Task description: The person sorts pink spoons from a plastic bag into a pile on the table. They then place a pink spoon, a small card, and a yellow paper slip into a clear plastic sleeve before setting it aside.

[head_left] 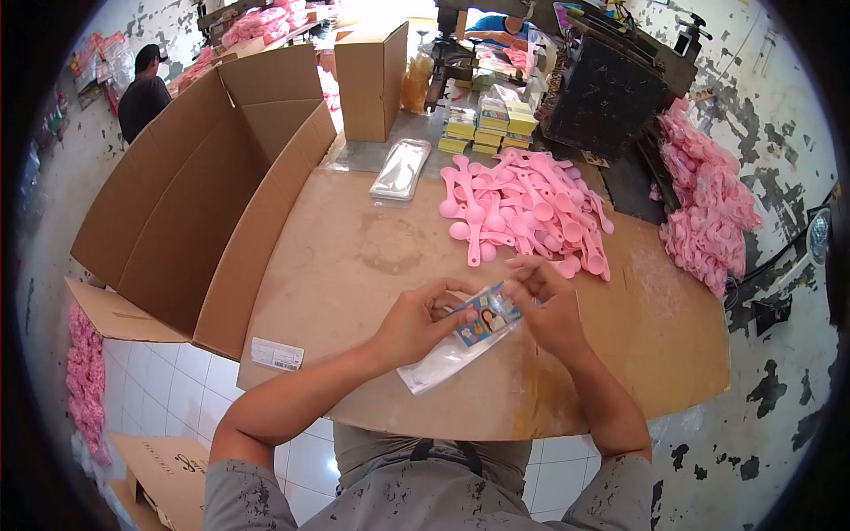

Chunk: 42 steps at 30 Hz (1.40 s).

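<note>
Above the cardboard-covered table, my left hand is closed on the left side of a small printed card. The card overlaps a clear plastic bag; whether it is inside the bag I cannot tell. My right hand is at the card's upper right end, its fingers bent and close together at the bag's edge. Just beyond my hands lies a heap of pink plastic spoons. A stack of clear bags rests further back, left of the spoons.
A large open cardboard box stands at the left, a smaller box behind. Card stacks and a black machine are at the back. Pink bundles hang right. A label lies front left. A person is far left.
</note>
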{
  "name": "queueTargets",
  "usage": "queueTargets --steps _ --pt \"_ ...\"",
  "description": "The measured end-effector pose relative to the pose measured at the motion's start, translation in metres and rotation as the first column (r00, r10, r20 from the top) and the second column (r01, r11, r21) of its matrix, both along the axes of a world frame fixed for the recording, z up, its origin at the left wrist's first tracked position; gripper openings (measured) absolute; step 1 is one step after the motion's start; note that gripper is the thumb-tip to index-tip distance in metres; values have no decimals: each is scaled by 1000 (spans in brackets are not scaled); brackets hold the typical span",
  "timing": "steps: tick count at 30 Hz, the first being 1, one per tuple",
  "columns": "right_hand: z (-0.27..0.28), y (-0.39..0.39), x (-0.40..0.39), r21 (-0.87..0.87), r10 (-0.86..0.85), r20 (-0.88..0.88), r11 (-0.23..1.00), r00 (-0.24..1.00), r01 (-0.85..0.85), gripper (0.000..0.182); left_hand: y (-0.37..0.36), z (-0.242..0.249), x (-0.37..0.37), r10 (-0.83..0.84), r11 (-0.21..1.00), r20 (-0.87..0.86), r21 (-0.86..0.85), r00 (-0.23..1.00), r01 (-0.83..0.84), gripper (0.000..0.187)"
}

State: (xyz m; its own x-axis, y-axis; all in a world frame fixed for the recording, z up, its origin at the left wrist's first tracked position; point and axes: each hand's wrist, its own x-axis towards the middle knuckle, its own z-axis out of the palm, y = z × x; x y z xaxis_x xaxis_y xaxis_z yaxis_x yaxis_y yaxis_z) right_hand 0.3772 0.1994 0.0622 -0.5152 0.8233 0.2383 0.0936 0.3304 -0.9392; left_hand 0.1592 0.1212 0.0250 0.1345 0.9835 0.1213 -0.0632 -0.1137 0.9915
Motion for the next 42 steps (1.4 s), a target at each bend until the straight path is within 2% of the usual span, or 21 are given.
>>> queueTargets --steps 2,5,8,10,11,14,17,20,21,23,26,29,32,33,35,38,41,42 --pt "-15 15 9 -45 -10 -116 999 993 5 22 1 3 -3 41 998 42 -46 998 -39 37" --pt "-5 2 12 257 102 326 947 940 -192 29 2 -1 -3 67 997 69 -33 995 -65 37" --pt "-17 -4 2 546 -38 359 819 932 -177 28 1 -3 0 60 998 70 -2 996 -60 38" --pt "-16 -9 -8 177 28 27 984 999 -32 24 1 -3 1 49 999 57 -13 997 -49 38" --pt "-16 -10 -11 -39 4 -145 999 989 -10 23 1 -3 1 41 999 45 -30 998 -40 38" --pt "-19 -8 -3 -38 -7 -89 999 996 4 17 3 -9 -1 4 999 25 -52 1000 -2 40" --pt "-6 -7 4 186 127 250 967 960 -176 8 4 -11 -1 -36 998 45 -52 998 38 40" --pt "-30 40 20 447 86 107 886 991 -125 14 4 -4 -2 -51 993 12 -108 999 52 37" --pt "-28 52 26 534 -92 203 845 975 -32 14 3 -2 -2 -52 989 -9 -139 999 50 36" --pt "-23 72 40 716 -450 324 692 832 95 15 2 -4 -2 -57 987 39 -146 998 62 35" --pt "-39 82 54 779 -525 461 625 716 -43 14 3 -4 -2 -59 992 75 -110 995 67 34" --pt "-26 75 54 663 -450 542 748 710 -31 18 1 1 -2 -70 990 113 -113 991 83 34" --pt "0 63 59 657 -407 532 751 742 -59 18 -1 1 -3 -83 995 158 -48 984 92 34" --pt "10 56 58 532 -308 509 847 804 -12 21 -2 1 -3 -88 996 175 -7 981 91 34" --pt "22 41 54 232 -126 403 972 907 32 28 -4 5 -3 -129 992 186 11 974 130 36" --pt "-2 31 42 -49 100 16 994 995 -99 43 -8 6 0 -165 985 171 -13 971 170 37" --pt "9 22 25 -309 39 -143 948 989 -81 56 -8 11 -2 -186 979 113 -62 976 194 39" --pt "8 23 23 -302 -18 -203 952 979 -45 57 -8 13 -2 -194 977 93 -78 977 201 40"
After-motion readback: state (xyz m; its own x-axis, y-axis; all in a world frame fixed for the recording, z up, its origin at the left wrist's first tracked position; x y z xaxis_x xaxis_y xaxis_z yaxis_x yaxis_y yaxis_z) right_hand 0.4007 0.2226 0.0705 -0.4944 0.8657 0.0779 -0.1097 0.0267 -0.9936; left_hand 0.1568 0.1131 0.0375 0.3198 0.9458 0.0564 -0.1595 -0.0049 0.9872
